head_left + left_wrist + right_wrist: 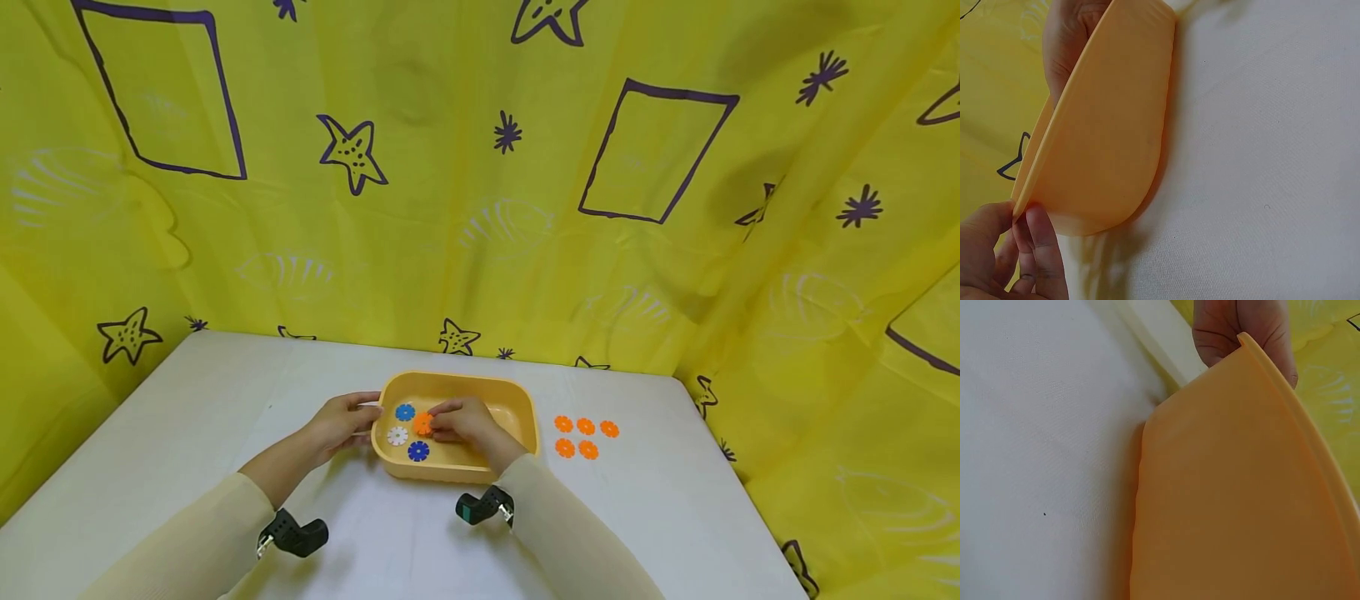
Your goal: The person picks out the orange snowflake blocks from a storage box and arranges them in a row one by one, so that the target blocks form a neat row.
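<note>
A yellow-orange plastic tray [457, 475] stands on the white table. My left hand [339, 423] holds its left end, thumb on the rim and fingers against the outer wall, as the left wrist view shows. Inside the tray, my right hand [471, 423] pinches an orange flower-shaped disc [423, 424] with thumb and fingers. Around that disc lie a light blue disc [405, 412], a white disc [397, 436] and a dark blue disc [418, 451]. In the right wrist view the tray wall [1241, 487] hides my right fingers.
Several orange discs [586, 426] lie in two rows on the table [652, 517], right of the tray. A yellow curtain [420, 233] with dark star drawings hangs behind the table and along its sides. Each forearm wears a black wrist device [298, 536].
</note>
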